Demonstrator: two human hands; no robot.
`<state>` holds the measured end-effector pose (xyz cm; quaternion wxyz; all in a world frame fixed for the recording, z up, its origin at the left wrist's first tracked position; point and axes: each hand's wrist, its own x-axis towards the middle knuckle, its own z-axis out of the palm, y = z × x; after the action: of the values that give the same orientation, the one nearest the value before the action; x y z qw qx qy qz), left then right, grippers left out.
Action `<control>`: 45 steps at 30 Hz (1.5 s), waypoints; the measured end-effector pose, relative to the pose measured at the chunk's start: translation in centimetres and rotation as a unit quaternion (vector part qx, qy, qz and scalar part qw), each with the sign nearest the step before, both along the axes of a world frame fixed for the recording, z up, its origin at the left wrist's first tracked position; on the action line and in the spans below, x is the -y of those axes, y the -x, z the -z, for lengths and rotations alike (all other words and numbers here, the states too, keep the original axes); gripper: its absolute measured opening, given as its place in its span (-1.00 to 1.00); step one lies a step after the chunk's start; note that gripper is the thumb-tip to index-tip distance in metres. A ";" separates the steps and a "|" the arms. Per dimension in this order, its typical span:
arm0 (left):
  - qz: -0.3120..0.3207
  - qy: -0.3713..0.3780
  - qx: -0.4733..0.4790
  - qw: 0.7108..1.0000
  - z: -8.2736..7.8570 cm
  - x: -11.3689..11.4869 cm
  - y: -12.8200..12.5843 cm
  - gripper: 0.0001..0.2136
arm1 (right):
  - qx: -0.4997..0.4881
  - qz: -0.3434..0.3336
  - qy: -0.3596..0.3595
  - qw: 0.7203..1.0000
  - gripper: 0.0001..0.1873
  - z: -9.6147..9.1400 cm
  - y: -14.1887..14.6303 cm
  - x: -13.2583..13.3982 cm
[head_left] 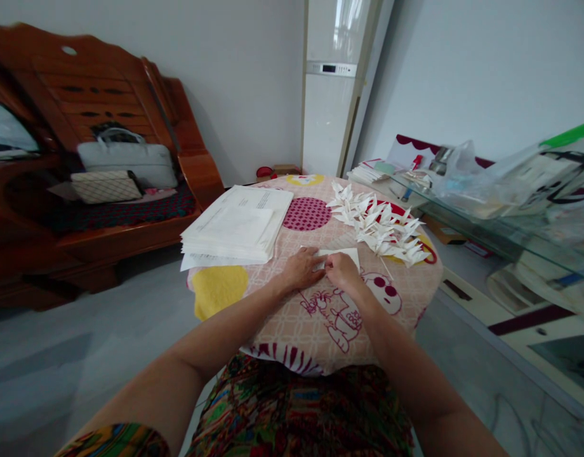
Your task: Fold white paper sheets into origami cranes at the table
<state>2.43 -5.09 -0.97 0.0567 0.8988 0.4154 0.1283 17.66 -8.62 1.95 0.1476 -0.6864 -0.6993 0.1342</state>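
Quite near the hands [304, 268], the tablecloth [292, 324] reads "COOL".

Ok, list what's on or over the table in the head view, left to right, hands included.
Stack of printed paper sheets → left hand → right hand → folded white paper cranes. The white paper at the hands overlaps them, so I left it out.

The left hand [304, 268] and right hand [342, 270] are positioned just below frame center, fingers on a white paper sheet [352, 255]. Left of center: paper stack [244, 222]. Right of center: folded paper figures [368, 221]. Beneath: patterned tablecloth [292, 325]. Upper left: wooden bench [101, 73].
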 end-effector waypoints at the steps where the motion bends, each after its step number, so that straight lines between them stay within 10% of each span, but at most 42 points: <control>1: 0.002 -0.001 0.001 1.000 0.0 0.0 0.0 -0.62 | -0.014 0.002 0.010 1.000 -0.77 0.3 0.0 -0.1; 13: -0.003 -0.004 0.000 1.000 0.5 -0.2 0.1 -0.56 | -0.126 0.063 0.111 0.984 -0.93 1.4 -1.6 -0.3; 25: -0.011 0.008 0.014 1.000 0.3 -0.1 -0.1 -0.56 | -0.166 0.153 0.102 0.969 -0.82 0.2 -9.3 2.4; 31: -0.020 0.006 0.023 1.000 0.4 0.0 -0.2 -0.55 | -0.117 0.084 -0.038 0.989 -0.90 0.7 -6.0 1.2; 45: -0.017 0.026 0.048 0.998 0.6 -0.7 1.8 -0.53 | -0.104 0.078 -0.010 0.991 -0.94 1.7 -3.9 0.6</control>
<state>0.59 -4.42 -1.62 0.0979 0.8827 0.4304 0.1611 21.61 -9.17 0.26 0.2362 -0.7199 -0.6257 0.1857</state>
